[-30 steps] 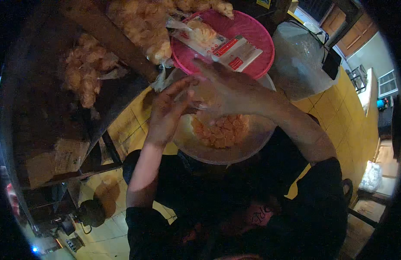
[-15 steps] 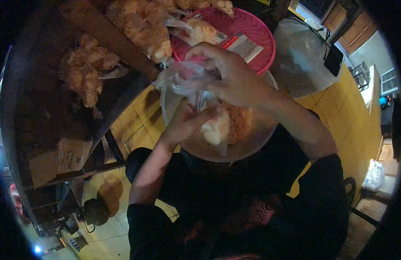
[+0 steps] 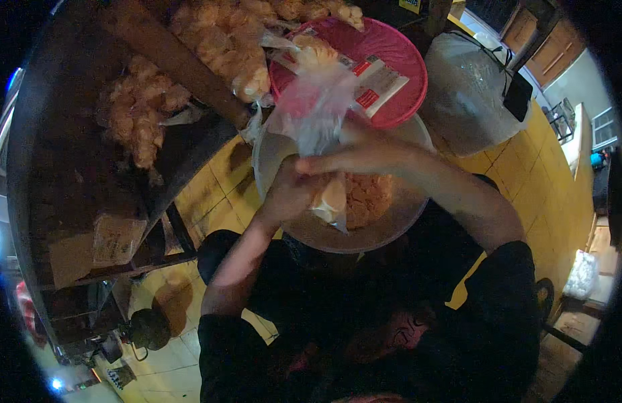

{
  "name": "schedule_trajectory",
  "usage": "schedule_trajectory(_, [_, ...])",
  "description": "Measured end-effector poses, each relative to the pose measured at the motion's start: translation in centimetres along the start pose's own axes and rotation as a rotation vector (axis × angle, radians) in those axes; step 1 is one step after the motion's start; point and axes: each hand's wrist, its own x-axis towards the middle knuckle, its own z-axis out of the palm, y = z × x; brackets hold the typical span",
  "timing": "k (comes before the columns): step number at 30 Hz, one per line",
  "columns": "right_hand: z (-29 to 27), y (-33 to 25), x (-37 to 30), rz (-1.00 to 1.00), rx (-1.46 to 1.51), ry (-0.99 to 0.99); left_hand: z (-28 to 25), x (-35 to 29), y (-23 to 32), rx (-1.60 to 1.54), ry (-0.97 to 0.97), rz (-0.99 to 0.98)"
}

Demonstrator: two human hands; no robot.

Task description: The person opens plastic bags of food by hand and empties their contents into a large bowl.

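Between my hands is a clear plastic bag (image 3: 318,111), its loose top standing up above my fingers. Pale food pieces (image 3: 332,201) fill its lower end, which hangs below my grip. My left hand (image 3: 292,191) is closed round the bag's neck from the left. From the right, my right hand (image 3: 358,153) is closed on the same neck, its fingers partly blurred. Under both hands is a wide translucent tub (image 3: 311,240) resting at my lap, with orange-brown crumbly food (image 3: 370,201) inside.
A pink round tray (image 3: 415,77) beyond the tub bears a filled bag and a red-and-white packet (image 3: 385,84). Several bagged food portions (image 3: 217,47) lie on the dark wooden table (image 3: 62,168) at left. A large translucent sack (image 3: 459,101) stands right of the tray.
My right hand has come down from the bag's top to its neck, beside my left hand. The bag's upper part now stands free above my hands.
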Motion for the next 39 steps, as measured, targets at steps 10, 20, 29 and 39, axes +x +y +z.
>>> schedule_trajectory(10, [-3.4, -0.2, -0.9, 0.297, -0.323, 0.149, 1.2, -0.6, -0.9, 0.348, 0.035, -0.064])
schedule_trajectory(20, [0.6, -1.1, -4.2, -0.577, -0.993, -0.275, 1.3, -1.5, 1.1, -0.855, -0.052, -0.242])
schedule_trajectory(29, [-1.5, -1.4, -2.6, 0.273, 0.084, 0.196, -1.0, -0.6, 0.8, -0.969, -0.108, -0.041])
schedule_trajectory(39, [-3.9, -5.4, -2.5, 0.153, -0.216, 0.023, -1.6, -0.1, -0.7, -1.214, -0.217, 0.089])
